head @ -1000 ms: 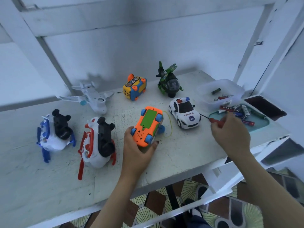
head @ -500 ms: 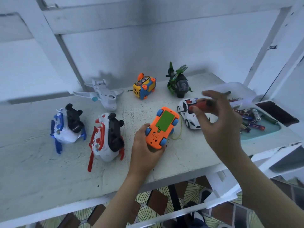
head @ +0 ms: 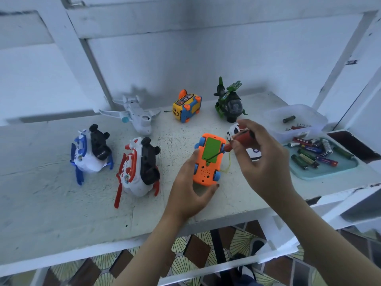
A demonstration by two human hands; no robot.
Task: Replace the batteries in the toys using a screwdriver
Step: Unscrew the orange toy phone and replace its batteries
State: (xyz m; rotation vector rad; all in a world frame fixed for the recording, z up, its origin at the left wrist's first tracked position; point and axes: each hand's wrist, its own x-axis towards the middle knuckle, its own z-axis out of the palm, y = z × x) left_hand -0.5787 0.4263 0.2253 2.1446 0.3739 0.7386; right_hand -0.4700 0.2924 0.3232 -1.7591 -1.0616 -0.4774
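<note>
Lying wheels-up near the middle of the white table point(head: 61, 203), the orange toy car point(head: 208, 172) shows its green battery cover point(head: 211, 148), still in place. The left hand point(head: 189, 188) grips the car's near end, thumb on the left side and fingertips curled round the right. The right hand point(head: 266, 162) pinches the red handle of the screwdriver point(head: 242, 139), whose thin shaft slants down and left so that the tip sits at the near edge of the cover. The step in hand appears to be seating the tip in the cover screw; the screw itself is too small to make out. The next move likely calls for steady downward pressure and a turn of the handle while the left hand stops the car from rotating. A police car point(head: 233, 132) is partly hidden behind the right hand. To the right, a teal tray point(head: 329, 172) holds loose batteries point(head: 309, 155), with a clear tub point(head: 309, 112) just beyond it. Along the far edge stand a green helicopter point(head: 229, 104), a yellow bus point(head: 186, 108) and a white plane point(head: 136, 116); two more toys, one red-trimmed point(head: 138, 168) and one blue-trimmed point(head: 90, 151), lie to the left.
</note>
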